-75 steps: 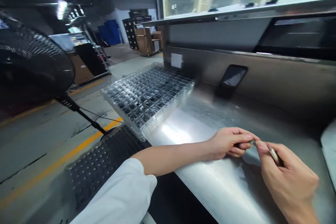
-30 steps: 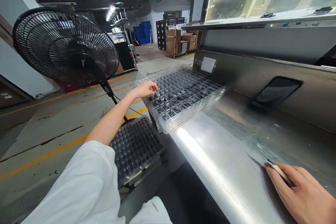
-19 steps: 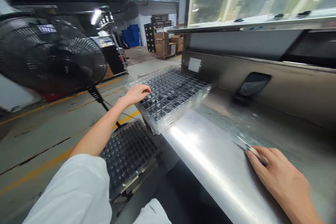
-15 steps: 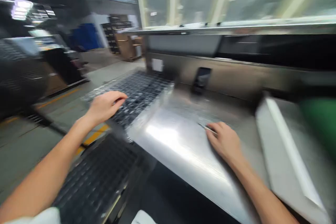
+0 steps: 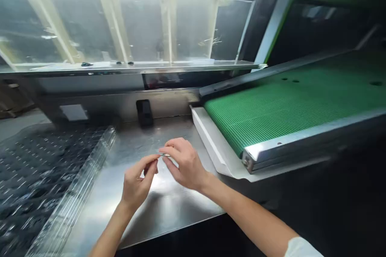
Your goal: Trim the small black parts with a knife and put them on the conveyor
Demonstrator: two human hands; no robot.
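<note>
Both hands meet over the steel worktop [image 5: 141, 204], in front of me. My right hand [image 5: 185, 164] pinches thin metal tweezers [image 5: 164, 154] whose tip points left. My left hand [image 5: 137, 182] has its fingertips pinched together right at that tip; whatever small part sits in them is too tiny to make out. A clear plastic tray [image 5: 45, 168] with many small dark pockets lies on the worktop to the left of my hands.
A green conveyor belt [image 5: 286, 104] with a metal frame runs off to the right, with a white lip [image 5: 211, 144] meeting the worktop. A dark phone [image 5: 144, 111] leans on the steel back panel. Above it a shelf carries a glass screen [image 5: 120, 28].
My view has swung right from the fan and tray to the conveyor. My left hand left the tray and came back to the tweezers tip; my right hand lifted off the worktop.
</note>
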